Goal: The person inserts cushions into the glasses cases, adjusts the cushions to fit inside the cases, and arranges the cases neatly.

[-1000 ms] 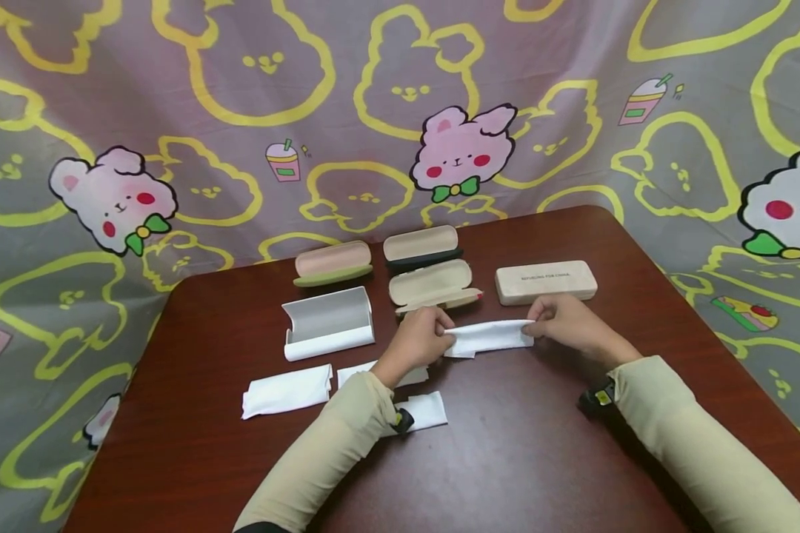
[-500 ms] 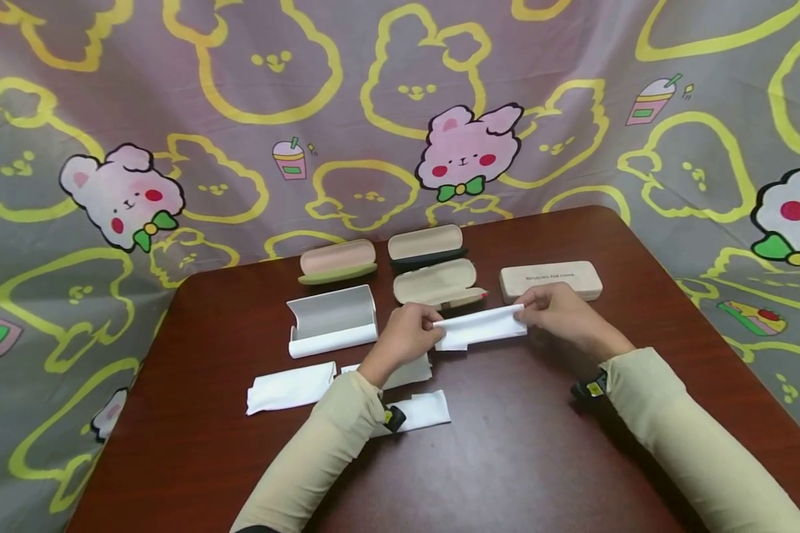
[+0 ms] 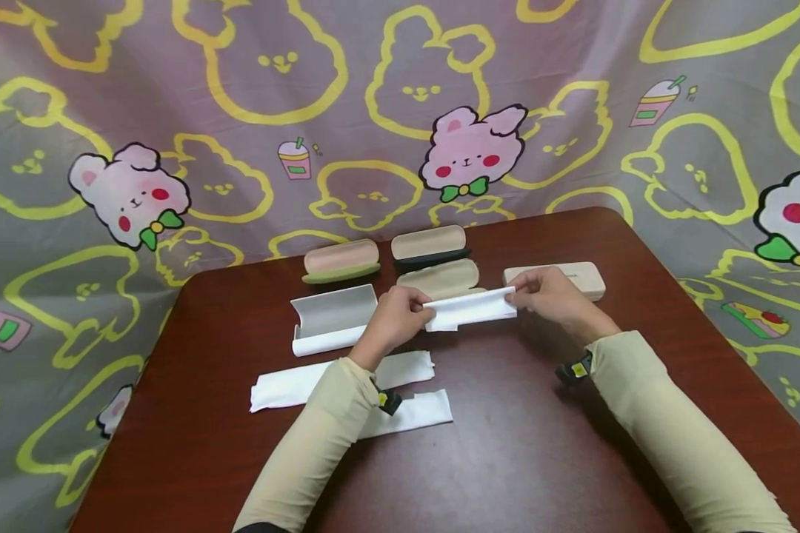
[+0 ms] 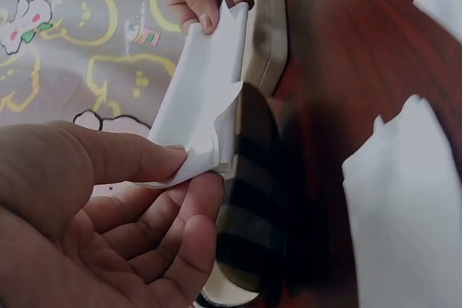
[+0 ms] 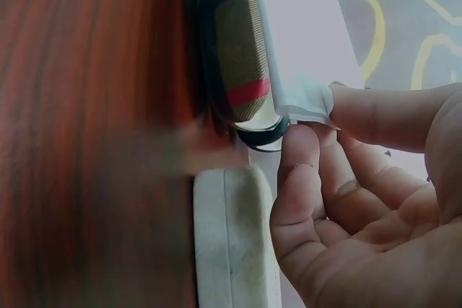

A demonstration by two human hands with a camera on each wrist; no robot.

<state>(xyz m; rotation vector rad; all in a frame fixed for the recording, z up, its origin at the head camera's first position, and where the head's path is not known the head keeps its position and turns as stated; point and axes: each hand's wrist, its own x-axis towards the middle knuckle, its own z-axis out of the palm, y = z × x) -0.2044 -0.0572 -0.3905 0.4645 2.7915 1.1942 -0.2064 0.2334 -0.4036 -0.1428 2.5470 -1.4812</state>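
My left hand [image 3: 396, 314] pinches the left end of a folded white cloth [image 3: 473, 308] between thumb and fingers. At the other end, my right hand [image 3: 548, 300] pinches it in the same way, so the strip stretches between both hands. In the left wrist view, the cloth [image 4: 198, 84] shows layered folds and a loose flap by the left thumb. Just behind the strip lies an open glasses case [image 3: 440, 278] with a pale lining. The right wrist view shows its checked outside [image 5: 238, 55] with a red stripe close beside the cloth.
A closed beige glasses case [image 3: 585, 278] sits behind the right hand. Open glasses cases stand farther back: a white one [image 3: 330, 340], a yellow-green one [image 3: 341, 274] and a dark one [image 3: 433, 257]. More folded white cloths [image 3: 283, 386] lie by the left forearm. A patterned curtain [image 3: 240, 96] hangs behind the table.
Both hands have lifted the folded cloth and carried it away from the body and slightly left, so it now overlaps the checked case's front in the head view.
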